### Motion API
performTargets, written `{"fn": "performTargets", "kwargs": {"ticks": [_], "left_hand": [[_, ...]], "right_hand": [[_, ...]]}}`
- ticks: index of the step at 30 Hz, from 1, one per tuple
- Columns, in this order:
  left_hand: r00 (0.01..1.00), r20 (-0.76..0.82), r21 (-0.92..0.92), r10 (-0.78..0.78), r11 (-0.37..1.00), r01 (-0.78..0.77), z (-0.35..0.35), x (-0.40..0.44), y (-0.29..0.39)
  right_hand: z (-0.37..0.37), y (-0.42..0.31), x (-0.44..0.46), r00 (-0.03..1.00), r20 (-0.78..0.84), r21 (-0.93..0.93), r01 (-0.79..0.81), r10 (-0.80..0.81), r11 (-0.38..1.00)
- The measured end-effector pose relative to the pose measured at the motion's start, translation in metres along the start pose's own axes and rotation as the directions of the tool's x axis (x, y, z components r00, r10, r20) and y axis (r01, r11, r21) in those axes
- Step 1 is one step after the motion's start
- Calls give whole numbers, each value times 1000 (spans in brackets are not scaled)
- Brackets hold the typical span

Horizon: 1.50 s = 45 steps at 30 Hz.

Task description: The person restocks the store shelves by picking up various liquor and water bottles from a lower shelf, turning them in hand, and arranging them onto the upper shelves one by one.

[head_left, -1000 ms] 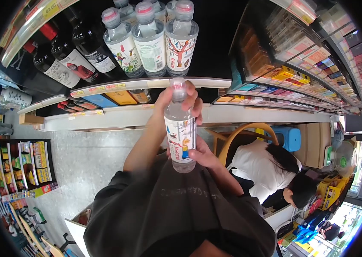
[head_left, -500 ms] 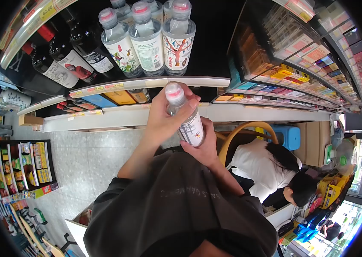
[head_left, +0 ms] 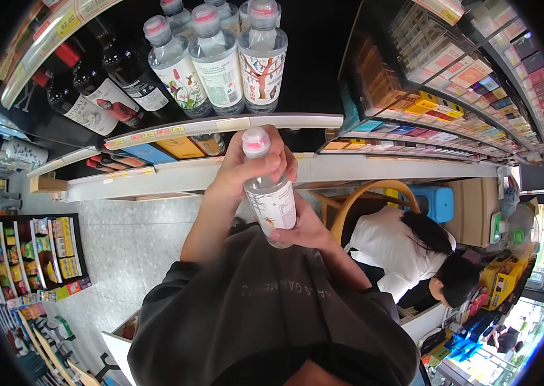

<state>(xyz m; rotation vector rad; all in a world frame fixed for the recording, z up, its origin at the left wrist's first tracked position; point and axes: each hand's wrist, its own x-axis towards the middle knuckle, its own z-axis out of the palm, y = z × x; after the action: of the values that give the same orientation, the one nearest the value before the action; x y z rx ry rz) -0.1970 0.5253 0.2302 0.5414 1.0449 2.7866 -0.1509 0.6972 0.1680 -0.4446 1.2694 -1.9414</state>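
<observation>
A clear water bottle (head_left: 270, 204) with a pink-and-clear cap and a white illustrated label is held in front of my chest, its cap toward the shelf. My left hand (head_left: 246, 168) is wrapped around the neck just below the cap. Lower down, my right hand (head_left: 305, 226) grips the side of the bottle near its base, thumb across the label. Similar water bottles (head_left: 217, 71) stand in rows on the black shelf (head_left: 313, 71) ahead, beside several dark wine bottles (head_left: 133, 71) on the left.
Price tags line the white shelf edge (head_left: 233, 123). To the right is a rack of small boxes (head_left: 439, 103). A person in a white top (head_left: 384, 248) sits close on my right in a wooden chair (head_left: 342, 222). Snack shelves (head_left: 30, 251) stand at left.
The bottle has moved slightly left and toward my body and has been turned, showing another part of its label. My left fingers have closed further around its neck.
</observation>
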Motion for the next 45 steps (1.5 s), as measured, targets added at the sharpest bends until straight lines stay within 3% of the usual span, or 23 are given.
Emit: {"fn": "performTargets", "kwargs": {"ticks": [4,6,8,9,10,11,12,13,14,15,16,17,19,20,22,23,25,28,30,32,35,38,45], "left_hand": [[988,157,-14,5,1000,-3,-5,3,-2],[837,548,-180,1,977,116,-5,12,-3],[782,623,-192,-3,969,157,12,16,6],[687,707,80,-166,984,156,18,17,16],[586,733,348,-345,931,113,22,19,25],[587,733,353,-344,930,104,27,19,30],[692,657,480,-300,874,-77,32,18,34],[779,586,601,-223,764,-234,37,14,35],[777,591,601,-218,762,-243,39,6,31],[930,367,612,-2,753,-240,36,-7,24],[971,100,624,218,746,-232,32,-20,18],[970,101,630,222,740,-236,23,-32,15],[938,-187,791,291,611,-32,0,-57,9],[937,-181,793,298,608,-40,-10,-69,4],[920,-379,582,100,798,154,-23,-92,-9],[920,-377,585,109,798,145,-23,-98,-14],[906,-421,750,41,577,323,-18,-109,-23],[938,-343,829,44,483,281,-10,-119,-30],[934,-355,813,42,507,287,-10,-124,-32],[887,-460,749,-27,525,404,-11,-127,-28],[903,-420,807,88,491,328,-26,-134,-29],[888,-446,815,114,462,350,-35,-139,-26],[863,-501,786,60,448,425,-46,-148,-33]], "right_hand": [[-17,-3,-1,1000,-1,-68,19,-19,997],[-24,-20,3,971,238,-239,33,25,970],[-21,-22,3,955,260,-312,-58,144,948],[-16,-17,4,942,278,-315,-97,189,944],[-14,-16,-1,970,211,-431,-20,123,902],[-12,-14,-6,988,141,-552,33,54,833],[-10,-12,-11,997,71,-664,58,-14,745],[0,-32,-8,995,-3,-586,77,-97,807],[-7,-35,-5,983,-12,-557,148,-186,817],[-14,-39,-1,962,-22,-532,221,-274,817],[-21,-42,2,933,-31,-511,294,-359,808],[-26,-58,14,820,-40,-516,473,-571,715],[-40,-81,24,671,-86,-666,512,-737,543],[-48,-86,27,641,-188,-719,426,-744,549],[-52,-112,38,654,-176,-773,371,-736,515],[-59,-116,47,673,-227,-752,337,-703,566],[-60,-126,66,674,-253,-731,337,-694,593],[-79,-133,103,690,-286,-654,367,-665,662],[-84,-142,125,668,-276,-611,433,-691,663],[-97,-151,145,653,-236,-668,429,-720,608],[-112,-155,172,678,-262,-655,398,-687,643],[-120,-159,188,721,-280,-583,397,-634,709],[-120,-161,212,729,-236,-638,383,-643,668]]}}
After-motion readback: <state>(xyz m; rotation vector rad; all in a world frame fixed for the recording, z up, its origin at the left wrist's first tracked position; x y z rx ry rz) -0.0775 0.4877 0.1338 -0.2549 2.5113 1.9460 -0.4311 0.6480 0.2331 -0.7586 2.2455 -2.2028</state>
